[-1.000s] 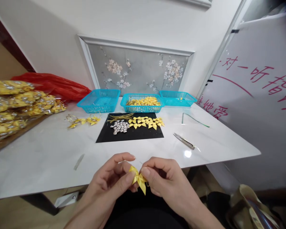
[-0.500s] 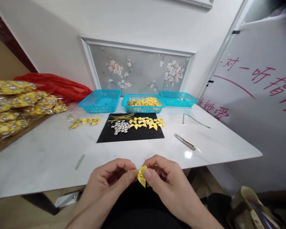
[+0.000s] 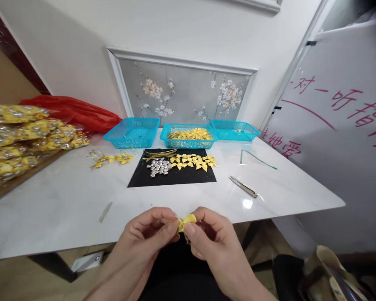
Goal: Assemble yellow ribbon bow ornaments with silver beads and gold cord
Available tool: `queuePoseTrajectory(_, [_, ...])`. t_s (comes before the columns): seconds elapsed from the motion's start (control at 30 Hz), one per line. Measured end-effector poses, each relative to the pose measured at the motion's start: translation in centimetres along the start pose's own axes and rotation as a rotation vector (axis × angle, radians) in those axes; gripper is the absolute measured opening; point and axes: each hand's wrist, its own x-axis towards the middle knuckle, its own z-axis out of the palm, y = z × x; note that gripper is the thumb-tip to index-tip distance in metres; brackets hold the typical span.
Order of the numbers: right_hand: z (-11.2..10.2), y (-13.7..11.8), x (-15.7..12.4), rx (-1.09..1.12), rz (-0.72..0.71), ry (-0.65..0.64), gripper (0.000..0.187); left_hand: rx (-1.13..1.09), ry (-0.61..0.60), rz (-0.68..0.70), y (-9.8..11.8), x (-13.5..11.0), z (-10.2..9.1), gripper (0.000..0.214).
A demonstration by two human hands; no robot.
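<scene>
Currently my left hand (image 3: 152, 235) and right hand (image 3: 215, 237) both pinch the yellow ribbon bow (image 3: 189, 219) at the frame's lower centre, its long axis running crosswise between them, neither hand clearly nearer

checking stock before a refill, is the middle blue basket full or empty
Well filled: in the middle blue basket, yellow pieces lie heaped to about its rim.

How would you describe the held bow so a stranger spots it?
Find the white table, then its near edge, where the left hand and right hand come close. Both pinch the yellow bow. Unlike the bows on the black mat, it is held.
</scene>
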Motion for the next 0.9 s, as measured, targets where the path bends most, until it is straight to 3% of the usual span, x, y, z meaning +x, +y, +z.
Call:
queuePoseTrajectory(0.17, [0.7, 0.3, -0.1, -0.031, -0.055, 0.068, 0.038, 0.076, 0.066, 0.113, 0.0, -0.3, 0.4, 0.02])
queuePoseTrajectory(0.33, [0.4, 1.0, -0.1, -0.388, -0.379, 0.134, 0.014, -0.299, 0.03, -0.081, 0.4, -0.2, 0.9, 0.025])
queuePoseTrajectory(0.4, [-0.1, 1.0, 0.0, -0.47, -0.434, 0.128, 0.01, -0.402, 0.067, -0.18, 0.4, 0.0, 1.0, 0.023])
queuePoseTrajectory(0.53, [-1.0, 0.5, -0.2, -0.4, -0.388, 0.081, 0.023, -0.501, 0.271, -0.361, 0.6, 0.3, 1.4, 0.031])
queuePoseTrajectory(0.63, [-1.1, 0.2, -0.3, -0.35, -0.416, 0.052, 0.028, -0.592, 0.319, -0.447, 1.2, 0.3, 1.9, 0.038])
queuePoseTrajectory(0.77, [-0.8, -0.3, -0.1, -0.53, -0.576, 0.103, 0.023, -0.713, 0.34, -0.521, 1.7, 0.2, 2.5, 0.038])
queuePoseTrajectory(0.9, [-0.4, -0.9, 0.5, -0.732, -0.785, 0.174, 0.024, -0.718, 0.358, -0.505, 1.7, 0.3, 2.7, 0.041])
